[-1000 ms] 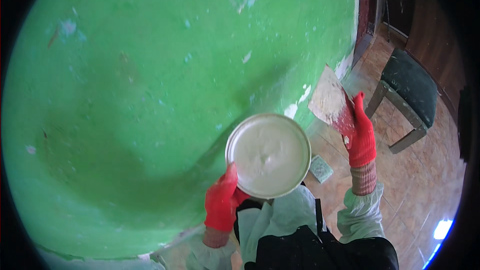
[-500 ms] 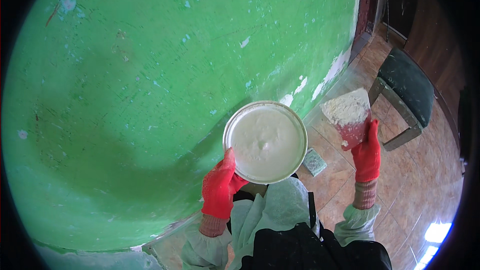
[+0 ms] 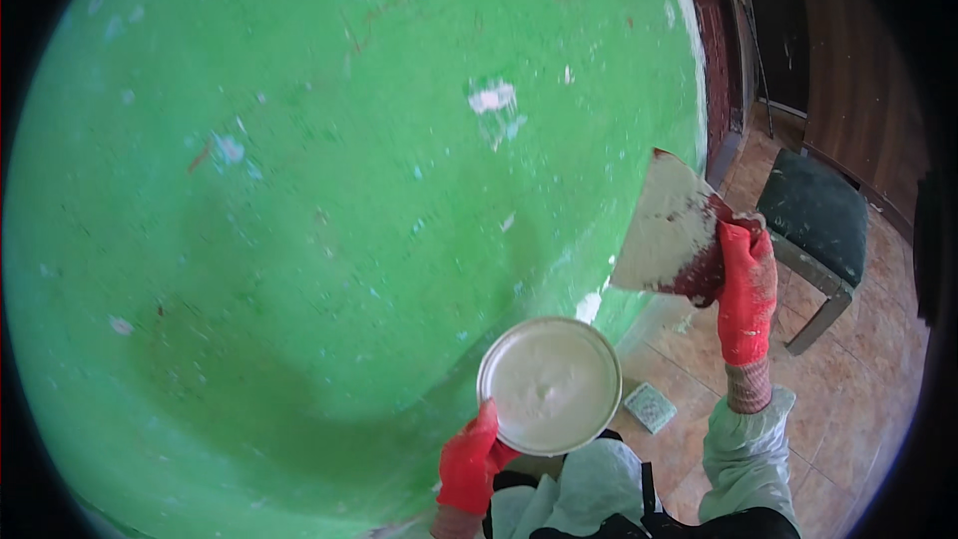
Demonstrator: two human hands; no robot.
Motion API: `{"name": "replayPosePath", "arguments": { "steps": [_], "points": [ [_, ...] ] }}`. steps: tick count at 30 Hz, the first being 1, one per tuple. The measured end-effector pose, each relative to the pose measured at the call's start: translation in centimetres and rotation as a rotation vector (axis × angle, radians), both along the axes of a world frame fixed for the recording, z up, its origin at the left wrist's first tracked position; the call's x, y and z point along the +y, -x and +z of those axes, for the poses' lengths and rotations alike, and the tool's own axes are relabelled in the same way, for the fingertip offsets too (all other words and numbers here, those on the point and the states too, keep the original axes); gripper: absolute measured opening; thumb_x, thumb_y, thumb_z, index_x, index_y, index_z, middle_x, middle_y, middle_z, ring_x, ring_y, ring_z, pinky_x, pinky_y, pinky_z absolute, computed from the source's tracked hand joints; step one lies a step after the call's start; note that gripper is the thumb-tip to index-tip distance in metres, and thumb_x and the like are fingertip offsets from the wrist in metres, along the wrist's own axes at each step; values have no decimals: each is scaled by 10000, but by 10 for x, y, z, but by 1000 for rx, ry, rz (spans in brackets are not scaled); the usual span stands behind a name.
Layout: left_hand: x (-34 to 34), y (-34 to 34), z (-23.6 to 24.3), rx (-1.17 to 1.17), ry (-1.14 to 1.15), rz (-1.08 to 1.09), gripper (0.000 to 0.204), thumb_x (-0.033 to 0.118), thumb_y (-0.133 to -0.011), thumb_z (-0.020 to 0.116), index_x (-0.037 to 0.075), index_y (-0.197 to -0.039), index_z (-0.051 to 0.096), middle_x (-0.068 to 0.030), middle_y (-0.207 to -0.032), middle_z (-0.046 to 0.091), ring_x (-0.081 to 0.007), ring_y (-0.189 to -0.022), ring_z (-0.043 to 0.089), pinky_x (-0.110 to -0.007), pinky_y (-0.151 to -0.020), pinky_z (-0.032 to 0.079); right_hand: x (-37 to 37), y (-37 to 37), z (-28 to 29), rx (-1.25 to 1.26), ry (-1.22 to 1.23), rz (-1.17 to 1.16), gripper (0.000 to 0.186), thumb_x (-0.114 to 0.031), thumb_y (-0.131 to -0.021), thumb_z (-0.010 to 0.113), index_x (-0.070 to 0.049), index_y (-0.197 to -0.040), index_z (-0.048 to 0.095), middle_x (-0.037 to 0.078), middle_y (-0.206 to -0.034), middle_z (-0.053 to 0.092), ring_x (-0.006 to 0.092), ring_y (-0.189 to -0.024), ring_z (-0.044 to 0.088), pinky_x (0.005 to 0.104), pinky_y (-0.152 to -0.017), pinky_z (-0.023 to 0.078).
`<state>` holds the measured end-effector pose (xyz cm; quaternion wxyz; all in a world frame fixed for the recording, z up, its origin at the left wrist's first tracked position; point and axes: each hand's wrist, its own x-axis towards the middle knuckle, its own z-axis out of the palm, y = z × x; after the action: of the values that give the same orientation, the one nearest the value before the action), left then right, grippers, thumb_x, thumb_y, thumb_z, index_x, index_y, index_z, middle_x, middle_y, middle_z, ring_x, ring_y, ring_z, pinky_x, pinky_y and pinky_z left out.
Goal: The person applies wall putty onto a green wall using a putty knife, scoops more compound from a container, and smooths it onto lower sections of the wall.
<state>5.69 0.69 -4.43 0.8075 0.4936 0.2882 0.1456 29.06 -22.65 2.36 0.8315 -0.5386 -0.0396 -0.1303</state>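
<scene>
My left hand [image 3: 471, 461], in a red glove, grips the near left side of a round tub [image 3: 483, 371] with its thumb over the rim. Inside is thick off-white putty [image 3: 554, 379] with a small peak in the middle. My right hand [image 3: 746, 284], also gloved in red, is closed round a wide putty knife [image 3: 667, 235]. Whitish smears cover its broad blade, with reddish-brown showing near the grip. The blade is raised in front of the green wall [image 3: 399, 269]; whether it touches the wall I cannot tell. The wall carries scratches and pale chipped patches.
A dark-seated stool [image 3: 816, 210] stands on the tiled floor [image 3: 818, 389] to the right. A speckled greenish block [image 3: 650, 407] lies on the tiles beside the tub. At the wall's right end is a dark red door frame [image 3: 711, 40].
My right hand has lifted the putty knife and turned it; its heaped putty face no longer shows. The view has tilted up the wall, so the tub appears lower.
</scene>
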Motion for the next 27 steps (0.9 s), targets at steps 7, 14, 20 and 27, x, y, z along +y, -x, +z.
{"name": "replayPosePath", "arguments": {
  "steps": [7, 14, 20, 27],
  "points": [
    [-7, 7, 8, 39, -10, 25, 527, 324, -983, 553, -98, -1291, 484, -179, -1211, 609, -256, -1080, 632, -395, -898, 555, 43, -8, 61, -252, 283, 60, 196, -136, -900, 615, -25, -1061, 623, 47, -945, 655, 108, -829, 570, 265, -712, 467],
    [-2, 3, 13, 25, -10, 3, 521, 315, -1000, 513, -109, -1302, 472, -197, -1233, 597, -290, -1096, 625, -429, -930, 539, 122, -54, 37, -1025, 594, -126, 527, -83, -712, 708, -62, -1221, 577, 104, -1246, 546, 299, -1159, 547, 455, -961, 483],
    [-8, 9, 20, -98, -63, -31, 435, 307, -1007, 515, -38, -1269, 555, -106, -1151, 643, -153, -1007, 636, -304, -842, 541, 166, -79, 13, -1300, 939, -755, 556, -221, -638, 744, -139, -1165, 585, 84, -1260, 524, 335, -1213, 494, 651, -1054, 313],
    [-6, 9, 21, -32, 37, -5, 422, 264, -1014, 502, -43, -1303, 528, -113, -1188, 628, -196, -1063, 626, -327, -898, 528, 192, -92, 6, -1298, 953, -794, 481, -304, -773, 718, -174, -1200, 539, 62, -1270, 521, 319, -1244, 477, 660, -1081, 226]
  ]
}}
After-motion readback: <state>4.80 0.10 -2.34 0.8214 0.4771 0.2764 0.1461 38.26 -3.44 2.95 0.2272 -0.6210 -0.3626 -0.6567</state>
